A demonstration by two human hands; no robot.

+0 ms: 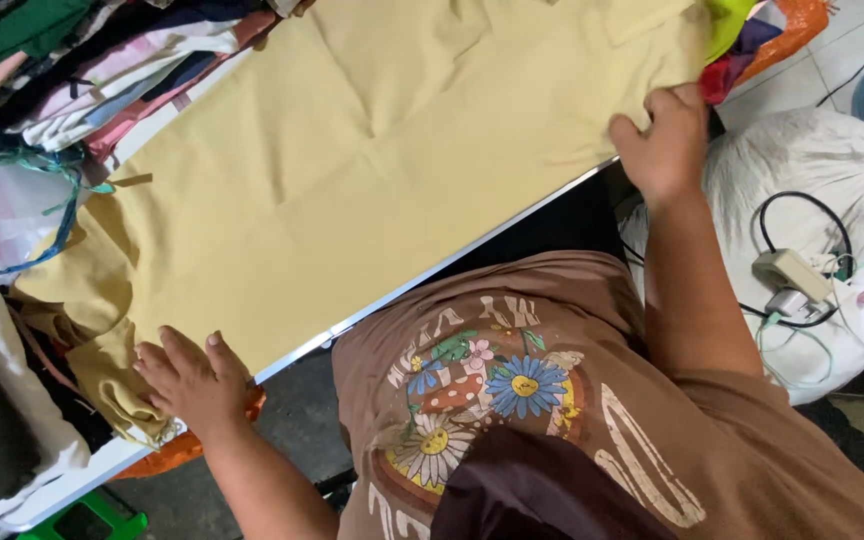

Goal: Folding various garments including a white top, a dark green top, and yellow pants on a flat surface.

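Both hands' flat grip (pixel 192 385) (pixel 664 140) on yellow cloth (pixel 352 170), lengthwise along table edge (pixel 472 245)

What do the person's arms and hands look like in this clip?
Both arms are bare from hand to above the elbow: left hand, right hand. No gloves, rings or watch show. The brown T-shirt has a flower-and-mushroom print.

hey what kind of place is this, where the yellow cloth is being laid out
Probably a garment or laundry workroom. A left hand and a right hand press a yellow cloth flat on a white table, heaps of folded clothes sit beside it, and a stuffed white sack lies on the floor.
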